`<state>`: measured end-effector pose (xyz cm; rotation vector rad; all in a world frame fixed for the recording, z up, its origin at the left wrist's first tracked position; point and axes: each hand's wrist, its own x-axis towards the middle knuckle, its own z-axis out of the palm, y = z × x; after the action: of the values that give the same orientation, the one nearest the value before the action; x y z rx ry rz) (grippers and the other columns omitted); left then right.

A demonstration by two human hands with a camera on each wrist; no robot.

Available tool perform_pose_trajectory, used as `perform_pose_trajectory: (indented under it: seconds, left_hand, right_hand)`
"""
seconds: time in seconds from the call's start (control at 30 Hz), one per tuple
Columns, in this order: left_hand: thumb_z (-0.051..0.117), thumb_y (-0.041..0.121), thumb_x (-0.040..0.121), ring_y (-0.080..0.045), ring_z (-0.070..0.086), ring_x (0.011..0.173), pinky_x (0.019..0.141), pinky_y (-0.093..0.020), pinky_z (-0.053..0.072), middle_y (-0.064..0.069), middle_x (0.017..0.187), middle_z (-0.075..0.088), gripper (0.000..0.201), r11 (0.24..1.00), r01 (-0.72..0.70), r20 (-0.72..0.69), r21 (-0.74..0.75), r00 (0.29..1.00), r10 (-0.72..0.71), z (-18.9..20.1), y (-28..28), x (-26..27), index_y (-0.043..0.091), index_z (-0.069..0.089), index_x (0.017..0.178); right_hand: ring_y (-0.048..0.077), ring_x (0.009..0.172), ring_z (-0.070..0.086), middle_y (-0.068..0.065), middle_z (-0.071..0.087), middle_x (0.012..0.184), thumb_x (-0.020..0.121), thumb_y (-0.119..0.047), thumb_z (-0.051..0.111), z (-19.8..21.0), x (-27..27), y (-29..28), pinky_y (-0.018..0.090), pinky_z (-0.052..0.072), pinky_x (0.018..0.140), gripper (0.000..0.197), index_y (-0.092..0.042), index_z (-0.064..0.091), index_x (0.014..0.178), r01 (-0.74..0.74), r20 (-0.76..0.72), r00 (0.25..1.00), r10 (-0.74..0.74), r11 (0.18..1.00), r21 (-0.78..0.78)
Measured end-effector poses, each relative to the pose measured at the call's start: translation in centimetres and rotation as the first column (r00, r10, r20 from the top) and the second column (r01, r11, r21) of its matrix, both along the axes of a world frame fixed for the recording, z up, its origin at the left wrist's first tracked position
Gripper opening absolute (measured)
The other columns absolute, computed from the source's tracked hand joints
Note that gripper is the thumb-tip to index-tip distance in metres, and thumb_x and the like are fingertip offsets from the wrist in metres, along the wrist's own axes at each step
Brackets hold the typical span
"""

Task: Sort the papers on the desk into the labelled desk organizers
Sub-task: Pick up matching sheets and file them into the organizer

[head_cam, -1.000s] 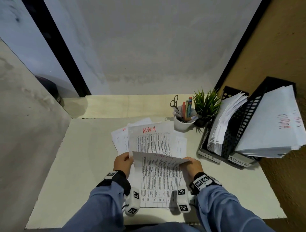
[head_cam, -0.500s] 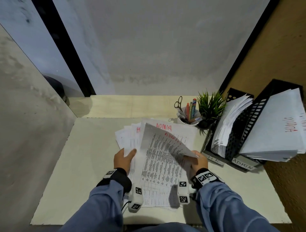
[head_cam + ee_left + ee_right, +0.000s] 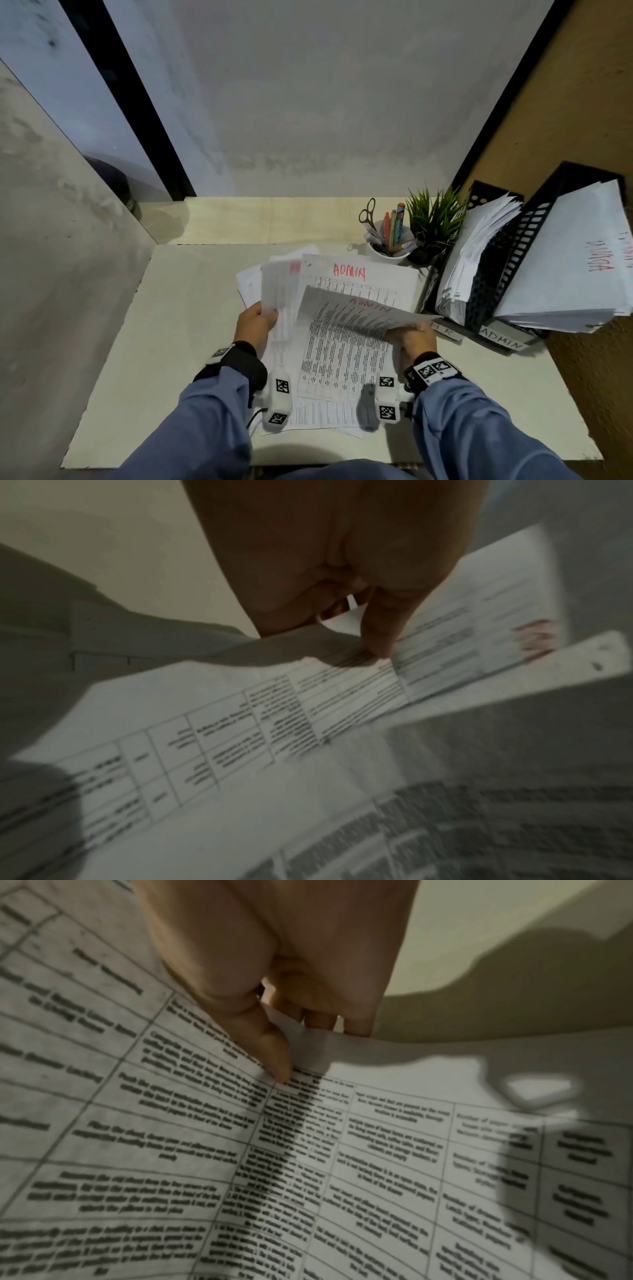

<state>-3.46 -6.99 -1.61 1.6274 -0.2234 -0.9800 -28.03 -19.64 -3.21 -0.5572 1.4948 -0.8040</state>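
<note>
Our right hand (image 3: 412, 337) pinches the curled sheet's (image 3: 346, 339) right edge; our left hand (image 3: 255, 323) pinches another sheet (image 3: 279, 291); bare surface (image 3: 164, 342) left.

Papers mid-desk, organizers at the right edge
A loose pile of papers (image 3: 342, 342) lies on the desk (image 3: 171, 342), fanned toward the back; the left hand (image 3: 255, 322) holds its left side, the right hand (image 3: 412, 337) its right. Behind the pile's right corner stands a pen cup (image 3: 388, 248), a potted plant (image 3: 433, 222) just right of it. Farther right stand the HR organizer (image 3: 479, 274), then the ADMIN organizer (image 3: 565, 274), both holding sheets
</note>
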Motion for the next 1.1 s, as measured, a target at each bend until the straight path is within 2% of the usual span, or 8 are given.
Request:
perform_pose_trajectory:
  seconds: [0.13,0.2,0.3,0.43,0.57,0.7,0.93,1.1]
  left_hand:
    - [0.045,-0.021,0.076,-0.021,0.057,0.085,0.076,-0.027,0.045,-0.005,0.088,0.065,0.031,0.993,0.115,-0.067,0.020,0.991,-0.114,1.6,-0.3,-2.0,0.001,0.065,0.068]
    - [0.047,-0.021,0.070,-0.029,0.058,0.095,0.084,-0.037,0.050,-0.007,0.094,0.066,0.032,0.990,0.140,-0.129,0.008,0.982,-0.138,1.3,-0.3,-2.3,0.002,0.064,0.057]
    - [0.042,-0.024,0.071,-0.030,0.057,0.093,0.074,-0.032,0.051,-0.007,0.092,0.067,0.044,0.986,0.168,-0.101,0.008,0.981,-0.166,0.8,-0.2,-2.5,0.005,0.060,0.044]
    - [0.043,-0.023,0.079,-0.026,0.057,0.088,0.066,-0.019,0.046,-0.009,0.086,0.064,0.033,0.999,0.032,-0.014,0.019,0.999,-0.031,0.3,0.0,-1.9,0.002,0.063,0.071]
    - [0.036,-0.020,0.085,-0.019,0.054,0.076,0.054,-0.021,0.035,-0.006,0.098,0.063,0.042,0.988,0.149,-0.128,0.042,0.981,-0.143,0.6,0.8,-1.9,0.006,0.061,0.107]
    - [0.054,-0.022,0.066,-0.020,0.057,0.068,0.054,-0.025,0.041,-0.012,0.096,0.064,0.049,0.980,0.193,-0.235,-0.040,0.952,-0.197,2.3,0.6,-2.7,0.009,0.062,0.103]
    - [0.065,0.000,0.084,0.002,0.066,0.080,0.066,-0.008,0.051,0.008,0.095,0.067,0.029,0.968,0.084,0.235,-0.238,0.972,-0.026,9.6,-2.5,-3.6,0.011,0.059,0.110]
    - [0.069,0.007,0.083,-0.006,0.068,0.092,0.075,-0.017,0.055,0.004,0.100,0.070,0.031,0.953,0.045,0.316,-0.301,0.947,0.055,10.2,-2.6,-4.2,0.013,0.061,0.112]
  right_hand:
    - [0.039,0.093,0.061,0.015,0.067,0.079,0.063,0.015,0.058,0.2,1.2,0.7,0.047,0.052,0.081,0.024,-0.007,0.068,0.067,-0.198,0.023,0.980,0.199,0.980,-0.021]
    - [0.031,0.077,0.060,0.014,0.063,0.078,0.082,0.008,0.050,1.1,1.4,1.3,0.038,0.052,0.068,0.020,-0.002,0.066,0.080,-0.224,0.107,0.968,0.226,0.974,-0.034]
    - [0.026,0.052,0.051,0.014,0.056,0.057,0.075,0.012,0.046,1.3,1.5,1.7,0.027,0.044,0.050,0.032,-0.005,0.063,0.053,-0.239,0.095,0.966,0.240,0.971,-0.024]
    - [0.020,0.052,0.051,0.003,0.059,0.047,0.084,0.017,0.037,1.8,1.4,1.1,0.012,0.040,0.039,0.051,-0.005,0.062,0.046,-0.289,0.048,0.955,0.294,0.953,-0.095]
    - [0.019,0.081,0.050,0.002,0.063,0.067,0.081,0.015,0.055,2.4,1.5,0.6,0.012,0.043,0.050,0.018,-0.001,0.060,0.074,-0.274,-0.106,0.959,0.263,0.957,-0.098]
    - [0.026,0.078,0.059,0.014,0.064,0.086,0.074,0.014,0.062,4.7,1.9,0.3,0.025,0.046,0.060,0.018,0.005,0.063,0.089,-0.324,-0.108,0.945,0.308,0.930,-0.177]
    - [0.016,0.082,0.064,-0.001,0.066,0.083,0.077,0.009,0.066,11.7,4.4,0.0,0.024,0.055,0.074,0.027,-0.015,0.066,0.088,-0.383,-0.189,0.923,0.336,0.743,-0.549]
    - [0.006,0.084,0.061,-0.003,0.062,0.088,0.078,0.009,0.065,13.1,5.1,2.6,0.022,0.057,0.073,0.033,-0.013,0.058,0.101,-0.265,-0.069,0.954,0.291,0.714,-0.648]
